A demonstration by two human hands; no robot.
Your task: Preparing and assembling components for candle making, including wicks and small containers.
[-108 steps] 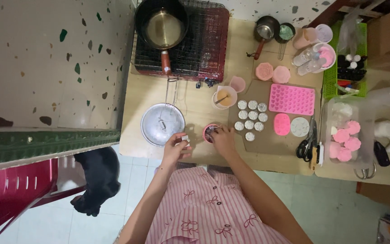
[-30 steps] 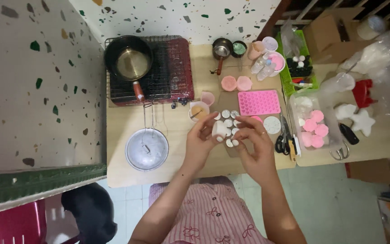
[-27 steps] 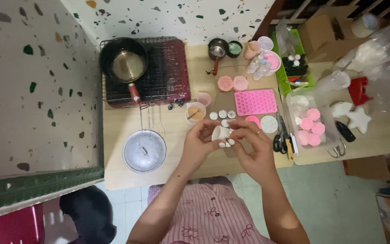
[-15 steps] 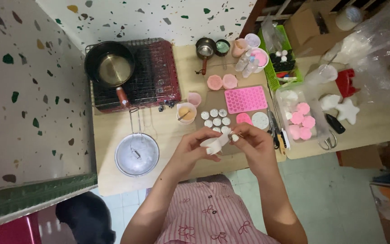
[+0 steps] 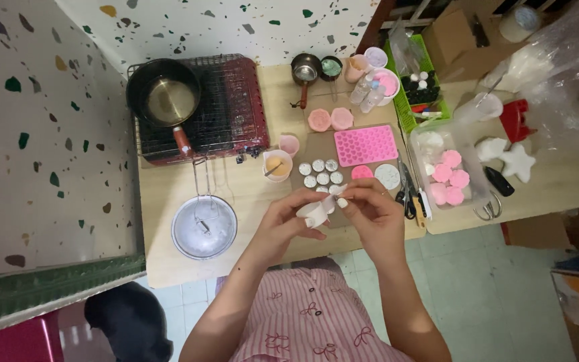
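Observation:
My left hand [image 5: 283,218] and my right hand [image 5: 370,211] are raised together above the near edge of the wooden table [image 5: 169,201]. Between them they hold a small white strip or roll of tape [image 5: 316,211]; the left pinches its body and the right fingertips pull at its end. Just beyond the hands lie several small round silver cups [image 5: 322,173] on a brown cardboard sheet [image 5: 316,144].
A dark pan [image 5: 162,94] sits on a red wire rack [image 5: 236,107]. A round metal lid [image 5: 204,228] lies at the left. Pink heart mould [image 5: 365,145], scissors [image 5: 403,191], a clear box of pink shapes [image 5: 447,177] and a green basket [image 5: 423,94] stand to the right.
My hands left the small pink cup on the table, came together, lifted the white strip and drew it nearer to me. The view shifted slightly.

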